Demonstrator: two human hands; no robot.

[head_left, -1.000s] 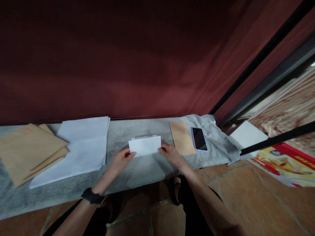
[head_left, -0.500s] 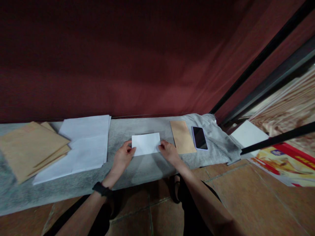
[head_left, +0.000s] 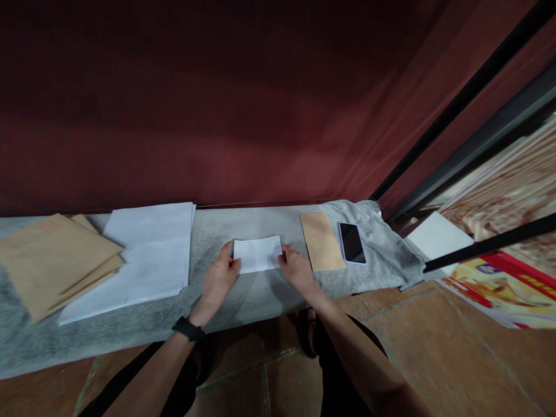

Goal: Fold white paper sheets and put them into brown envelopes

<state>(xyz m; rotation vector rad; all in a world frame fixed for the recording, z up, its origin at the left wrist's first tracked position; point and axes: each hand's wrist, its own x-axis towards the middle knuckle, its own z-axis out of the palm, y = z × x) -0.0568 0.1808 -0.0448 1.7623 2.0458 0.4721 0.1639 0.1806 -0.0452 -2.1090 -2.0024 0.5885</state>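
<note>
A small white sheet of paper (head_left: 258, 255), folded or cut to a rectangle, is held between my two hands above the grey cloth (head_left: 243, 307). My left hand (head_left: 220, 271) pinches its left edge, thumb toward me. On the opposite edge my right hand (head_left: 296, 269) closes with thumb and fingers. To the right of that hand lies a brown envelope (head_left: 322, 240), flat on the cloth. A phone (head_left: 352, 242) with a dark screen rests beside the envelope. Left of my hands is a stack of white paper (head_left: 152, 249), partly covered by several brown envelopes (head_left: 61, 255).
A dark red wall (head_left: 217, 145) rises behind the cloth-covered bench. On the right are a black metal bar (head_left: 490, 249), a white board (head_left: 438, 237) and a red and yellow printed box (head_left: 504, 286). Brown floor tiles (head_left: 430, 341) lie below.
The white paper is tilted a little and looks slightly shorter, its surface now somewhat curved. Both hands have shifted only slightly and still grip its ends.
</note>
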